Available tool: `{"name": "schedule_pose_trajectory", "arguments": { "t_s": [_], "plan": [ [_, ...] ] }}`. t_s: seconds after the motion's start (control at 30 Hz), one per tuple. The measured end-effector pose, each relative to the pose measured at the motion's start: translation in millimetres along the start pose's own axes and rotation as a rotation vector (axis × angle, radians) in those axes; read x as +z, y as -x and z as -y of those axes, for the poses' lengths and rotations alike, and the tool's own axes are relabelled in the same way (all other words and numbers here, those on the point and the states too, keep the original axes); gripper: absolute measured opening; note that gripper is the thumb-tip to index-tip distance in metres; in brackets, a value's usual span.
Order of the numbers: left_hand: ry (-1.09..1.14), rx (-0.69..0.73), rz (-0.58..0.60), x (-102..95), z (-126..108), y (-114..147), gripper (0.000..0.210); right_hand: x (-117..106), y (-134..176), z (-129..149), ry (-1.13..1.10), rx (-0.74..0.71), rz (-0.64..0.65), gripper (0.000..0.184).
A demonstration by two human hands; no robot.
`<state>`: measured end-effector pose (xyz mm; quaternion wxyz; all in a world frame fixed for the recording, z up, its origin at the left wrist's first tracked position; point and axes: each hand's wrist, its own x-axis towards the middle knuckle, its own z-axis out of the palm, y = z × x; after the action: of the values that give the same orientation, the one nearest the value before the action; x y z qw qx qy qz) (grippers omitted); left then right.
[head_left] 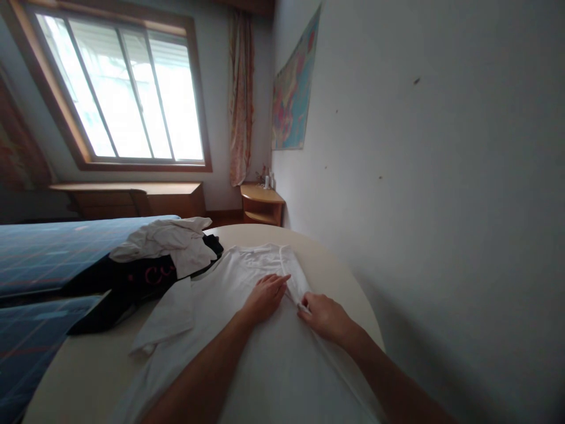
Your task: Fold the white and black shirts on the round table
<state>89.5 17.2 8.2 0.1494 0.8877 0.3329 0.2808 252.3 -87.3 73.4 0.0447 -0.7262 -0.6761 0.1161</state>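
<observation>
White T-shirt (265, 353) lies spread on the round worktop (329, 265); left hand (267, 299) flat on it, gripping nothing, right hand (325, 318) pinching its right-side edge. Looks light, soft, limp, not fragile, likely to wrinkle; best pinched along seams or edges, fabric braced flat.
</observation>
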Motion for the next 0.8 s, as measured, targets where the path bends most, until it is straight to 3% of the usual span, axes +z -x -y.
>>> {"name": "schedule_pose_trajectory", "arguments": {
  "t_s": [0.13,0.3,0.47,0.63,0.8],
  "plan": [
    [0.026,-0.037,-0.007,0.0,0.0,-1.4,0.046,-3.4,5.6,9.1,-0.173,-0.094,-0.102,0.024],
    [0.034,-0.095,-0.027,3.2,3.5,-2.9,0.046,4.4,11.3,16.2,-0.244,-0.325,0.055,0.012],
    [0.007,-0.109,-0.057,4.6,3.5,-3.7,0.039,7.0,8.3,13.7,-0.272,-0.256,-0.004,0.021],
    [0.048,-0.199,-0.225,0.7,3.5,-5.4,0.034,7.7,7.5,12.1,-0.34,-0.279,0.012,0.03],
    [0.018,-0.228,-0.152,4.4,8.2,-6.2,0.032,13.9,8.3,13.5,-0.282,-0.295,0.037,0.03]
  ]
}}
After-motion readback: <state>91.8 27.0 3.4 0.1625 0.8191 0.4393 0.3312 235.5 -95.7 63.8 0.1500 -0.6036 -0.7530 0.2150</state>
